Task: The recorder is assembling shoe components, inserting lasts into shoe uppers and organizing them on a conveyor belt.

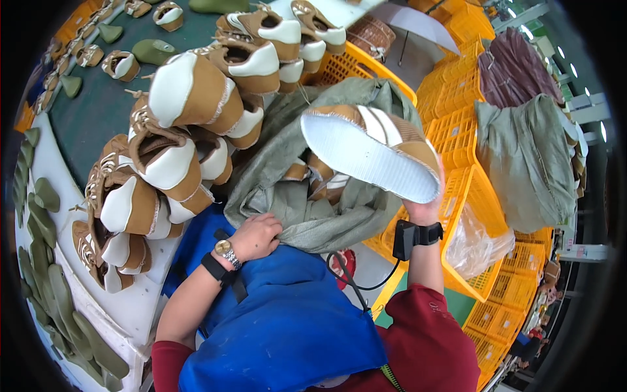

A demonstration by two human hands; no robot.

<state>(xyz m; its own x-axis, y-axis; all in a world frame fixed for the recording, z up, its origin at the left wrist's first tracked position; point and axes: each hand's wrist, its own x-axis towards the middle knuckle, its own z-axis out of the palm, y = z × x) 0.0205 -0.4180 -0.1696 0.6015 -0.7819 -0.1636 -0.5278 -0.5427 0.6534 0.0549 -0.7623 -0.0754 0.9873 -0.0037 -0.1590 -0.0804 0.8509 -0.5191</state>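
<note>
My right hand (428,208) grips a brown and white shoe upper (408,147) by its heel end, holding it up above a grey-green cloth sack (294,232). The upper is tilted so that its flat white sole side (372,157) shows. My left hand (257,236) is closed at the sack's near rim, its fingertips partly hidden. Inside the open sack lie more brown and white shoe uppers (336,186). Close by on the left, a heap of similar laced uppers (173,163) is piled along the table edge.
A white-edged table with a green surface (85,130) runs along the left, with green shoe lasts (62,294) along it. Yellow plastic crates (450,140) are stacked at the right, one holding clear plastic (480,245). Another grey-green sack (526,163) hangs beyond them.
</note>
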